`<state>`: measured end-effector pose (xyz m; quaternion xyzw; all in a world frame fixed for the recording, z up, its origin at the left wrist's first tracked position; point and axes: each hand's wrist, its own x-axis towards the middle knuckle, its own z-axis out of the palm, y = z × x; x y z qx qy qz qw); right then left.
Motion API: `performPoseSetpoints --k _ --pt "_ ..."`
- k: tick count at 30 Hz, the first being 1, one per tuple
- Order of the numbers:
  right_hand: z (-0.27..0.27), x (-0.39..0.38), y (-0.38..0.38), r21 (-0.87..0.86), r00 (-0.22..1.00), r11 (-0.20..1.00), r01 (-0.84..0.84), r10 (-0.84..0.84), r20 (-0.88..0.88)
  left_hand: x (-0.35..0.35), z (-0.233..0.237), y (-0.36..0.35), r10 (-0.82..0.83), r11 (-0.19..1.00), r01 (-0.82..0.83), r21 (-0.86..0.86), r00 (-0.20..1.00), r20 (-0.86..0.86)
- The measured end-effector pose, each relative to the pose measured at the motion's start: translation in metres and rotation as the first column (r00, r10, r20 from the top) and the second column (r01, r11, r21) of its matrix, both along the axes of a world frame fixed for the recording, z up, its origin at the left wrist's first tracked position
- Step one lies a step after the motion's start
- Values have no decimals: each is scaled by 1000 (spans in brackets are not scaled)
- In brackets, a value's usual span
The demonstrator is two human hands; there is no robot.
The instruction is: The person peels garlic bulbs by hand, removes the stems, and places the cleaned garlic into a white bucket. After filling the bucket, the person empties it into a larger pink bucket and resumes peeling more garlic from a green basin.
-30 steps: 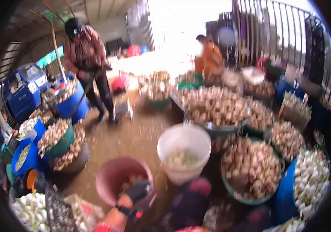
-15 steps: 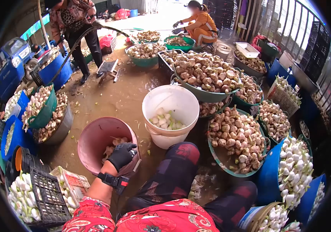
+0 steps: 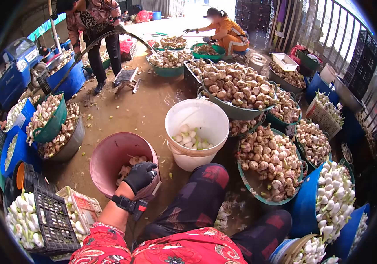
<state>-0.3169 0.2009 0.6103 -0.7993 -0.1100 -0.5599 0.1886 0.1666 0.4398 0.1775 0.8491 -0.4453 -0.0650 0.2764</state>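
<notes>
My left hand point(image 3: 140, 177), in a black glove, is closed over the near right rim of a faded pink bucket point(image 3: 102, 154). The bucket leans a little, and several garlic bulbs point(image 3: 131, 166) lie inside it. Some of my fingers are hidden from the camera. My right hand is out of view. Just right of the pink bucket stands a white bucket point(image 3: 175, 119) in front of my knee, with peeled white garlic bulbs point(image 3: 190, 137) at its bottom.
Basins of unpeeled garlic point(image 3: 270, 160) crowd the right side. Blue tubs of peeled garlic point(image 3: 336, 198) stand near my right leg. A black crate point(image 3: 56, 220) is at lower left. One person point(image 3: 96, 31) holds a hose; another person point(image 3: 228, 33) crouches by a green basin. The floor point(image 3: 109, 114) is wet.
My left hand stays on the pink bucket's rim. The view has shifted slightly. The crouching person's arm now reaches farther out over the basins, and the hose's end has moved right.
</notes>
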Motion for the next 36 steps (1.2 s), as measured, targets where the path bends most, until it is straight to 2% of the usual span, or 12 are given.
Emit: performPoseSetpoints --k 6,8,9,10,12,18,19,20,28,32,33,36 --pt "-17 5 -9 14 997 999 -36 35 64 3 -2 5 8 999 -8 48 1000 8" --pt "-22 5 -11 8 995 999 -38 37 91 2 -4 3 -10 1000 7 26 992 128" --pt "-19 3 -8 -2 996 1000 -27 27 85 3 -4 3 -1 1000 -1 14 993 120" --pt "-15 2 -6 -13 997 1000 -16 17 72 2 -3 2 -12 1000 13 -5 999 40" --pt "-16 5 -7 -15 997 1000 -21 22 70 -3 9 -3 37 996 -36 83 999 -14" --pt "-25 3 -12 -16 994 1000 -11 13 112 8 -5 -4 -24 999 21 25 996 91" --pt "-26 -1 -11 -8 994 1000 5 -4 107 5 3 -7 2 999 -4 47 999 36" --pt "-25 -3 -9 -4 995 1000 17 -17 98 12 -10 -6 7 1000 -7 -2 1000 6" --pt "-37 5 -18 -21 986 1000 -13 16 164 5 6 -13 -7 996 7 86 1000 1" --pt "-42 9 -20 -43 980 999 -18 26 195 10 -9 -7 -11 1000 12 -10 999 53" --pt "-41 9 -19 -51 981 999 -14 23 192 5 -2 -8 1 1000 -1 0 1000 -7" --pt "-41 8 -17 -55 981 998 -1 11 192 3 0 -9 -17 999 18 30 1000 -9"
